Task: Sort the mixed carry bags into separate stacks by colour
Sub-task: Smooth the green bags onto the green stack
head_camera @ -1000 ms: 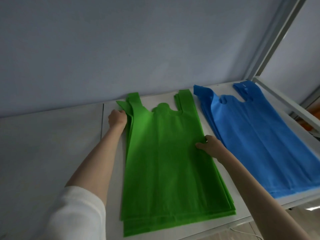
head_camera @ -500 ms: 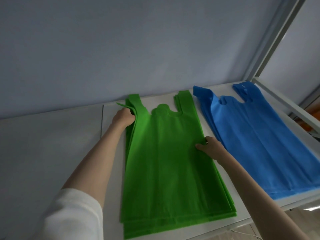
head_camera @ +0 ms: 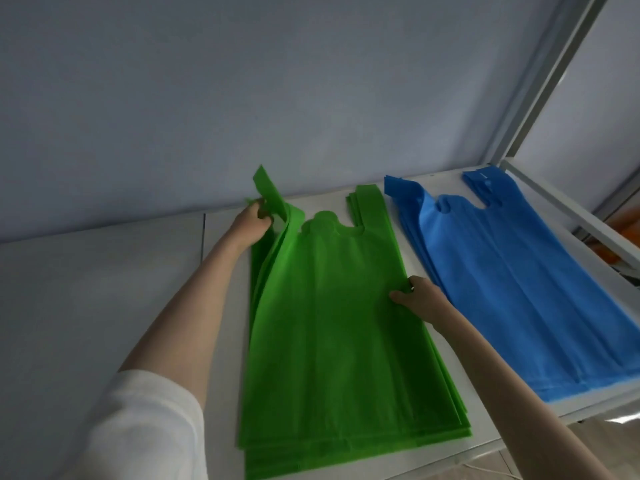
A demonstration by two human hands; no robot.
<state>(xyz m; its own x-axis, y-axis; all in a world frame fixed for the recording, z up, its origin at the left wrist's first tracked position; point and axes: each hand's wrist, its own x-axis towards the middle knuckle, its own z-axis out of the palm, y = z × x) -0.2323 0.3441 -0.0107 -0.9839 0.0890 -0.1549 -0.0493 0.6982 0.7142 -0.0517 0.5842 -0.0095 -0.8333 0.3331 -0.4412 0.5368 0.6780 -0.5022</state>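
The green bag stack lies flat on the white tabletop, with the blue bag stack just right of it. The left hand has its fingers clamped on the green stack's far-left handle, lifting it. The right hand pinches the stack's right edge.

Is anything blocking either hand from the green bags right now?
No. The left hand already grips the far-left handle strip of the green stack, lifted off the table, and the right hand pinches the stack's right edge. The blue stack lies apart to the right.
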